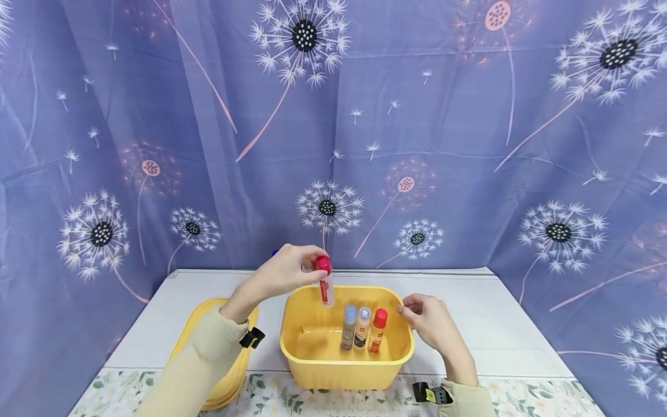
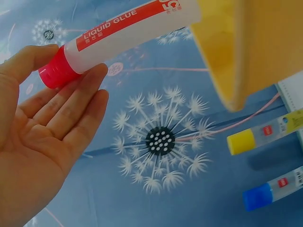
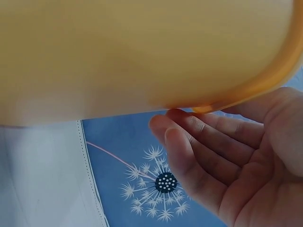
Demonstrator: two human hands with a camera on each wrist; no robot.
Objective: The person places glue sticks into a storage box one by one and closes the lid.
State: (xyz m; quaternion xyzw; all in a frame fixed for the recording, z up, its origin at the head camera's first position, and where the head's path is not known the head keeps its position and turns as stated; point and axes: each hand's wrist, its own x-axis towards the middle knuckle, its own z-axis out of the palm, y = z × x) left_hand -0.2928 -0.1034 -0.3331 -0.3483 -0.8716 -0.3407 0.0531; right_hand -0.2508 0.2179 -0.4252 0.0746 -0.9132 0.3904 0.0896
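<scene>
The left hand is pinching a red-capped clear plastic glue tube; the right hand is gripping an oblong yellow plastic tub; loading seems underway, needing lowering.

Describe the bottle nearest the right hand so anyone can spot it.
Find the yellow bin. Inside, three bottles form a row; go to the end nearest the right hand. That bottle alone in the row has a red cap.
</scene>
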